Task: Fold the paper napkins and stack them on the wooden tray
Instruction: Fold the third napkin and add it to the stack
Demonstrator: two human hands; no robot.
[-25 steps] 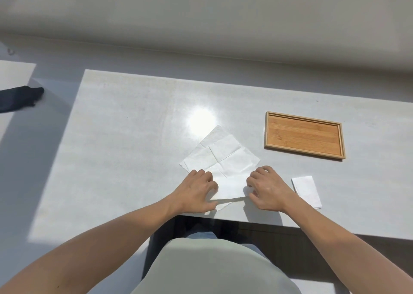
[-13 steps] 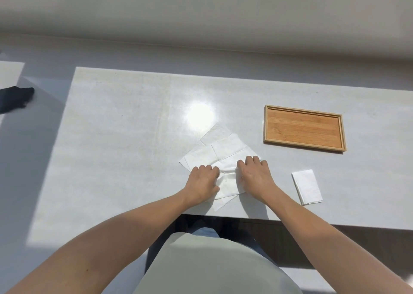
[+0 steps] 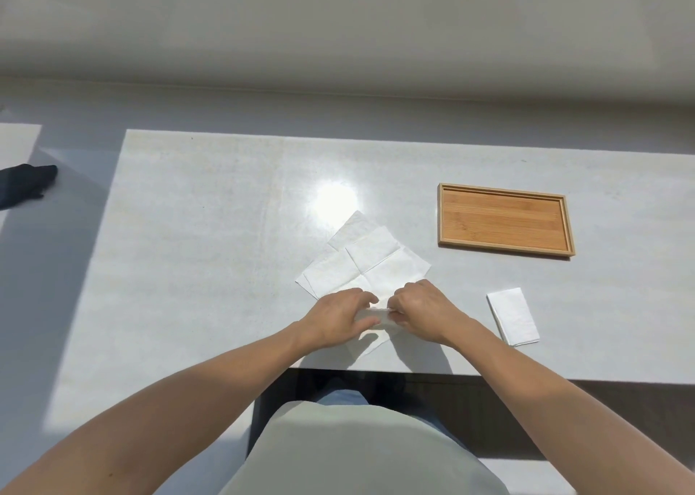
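Unfolded white paper napkins (image 3: 366,259) lie overlapped as a diamond near the table's front edge. My left hand (image 3: 338,316) and my right hand (image 3: 421,310) meet over the near corner of the pile, and both pinch a small folded napkin (image 3: 378,314) between fingers and thumbs. A folded white napkin (image 3: 513,316) lies flat to the right of my right hand. The wooden tray (image 3: 506,219) sits at the back right with nothing in it.
The pale table (image 3: 225,250) has its front edge just under my wrists. A dark object (image 3: 26,184) lies on the floor off the table's left side. A bright glare spot (image 3: 336,199) shines behind the napkins.
My hands came together from the two sides of the near napkin, folding it narrower, and now pinch the small fold between them at the pile's near corner.
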